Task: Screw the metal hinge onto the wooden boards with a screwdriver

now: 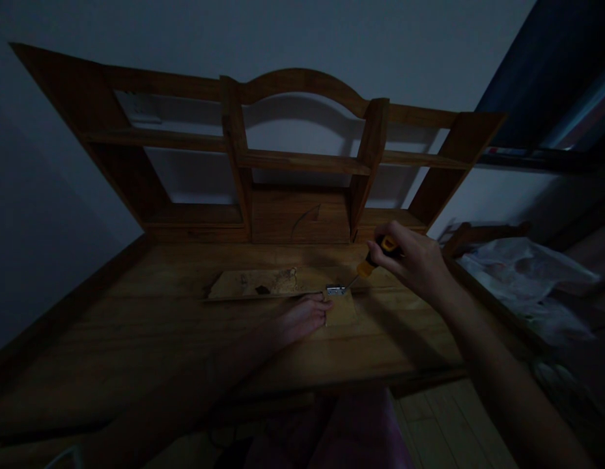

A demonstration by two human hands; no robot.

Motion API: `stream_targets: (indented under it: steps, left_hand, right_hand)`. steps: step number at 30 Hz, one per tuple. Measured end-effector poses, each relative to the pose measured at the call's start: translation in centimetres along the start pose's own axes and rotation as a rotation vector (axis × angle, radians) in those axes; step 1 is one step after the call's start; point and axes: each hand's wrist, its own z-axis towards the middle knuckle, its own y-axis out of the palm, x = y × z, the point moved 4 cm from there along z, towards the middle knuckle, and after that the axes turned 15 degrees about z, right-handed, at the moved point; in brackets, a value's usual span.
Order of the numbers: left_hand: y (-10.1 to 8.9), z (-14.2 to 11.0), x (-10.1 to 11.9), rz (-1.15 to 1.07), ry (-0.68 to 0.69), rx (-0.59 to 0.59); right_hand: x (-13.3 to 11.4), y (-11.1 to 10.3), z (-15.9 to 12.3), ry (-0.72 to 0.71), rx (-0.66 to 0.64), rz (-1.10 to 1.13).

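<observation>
My right hand (412,260) is closed around the black and yellow handle of a screwdriver (366,267). Its thin shaft slants down to the left, and the tip meets the right end of a small metal hinge (336,290). That hinge lies along the far edge of a small square wooden board (342,309), where a longer wooden board (253,284) with dark marks and a rough patch adjoins it. My left hand (305,317) grips the small board at its left edge, fingertips near the hinge. Dim light hides finer detail, including any screw under the tip.
Everything lies on a wooden desk (160,326) with a wooden shelf unit (302,163) along its back. Beyond the right edge, white plastic bags (521,267) sit near a wooden chair back (492,231). A wall socket (139,107) shows through the upper left shelf.
</observation>
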Motion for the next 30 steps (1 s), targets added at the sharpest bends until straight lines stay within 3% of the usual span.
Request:
stream_targets:
  steps: [30]
  left_hand:
    - [-0.7,0.4,-0.5,0.016,0.019,-0.018]
  right_hand:
    - [0.6,-0.9,-0.4,0.053,0.090,-0.089]
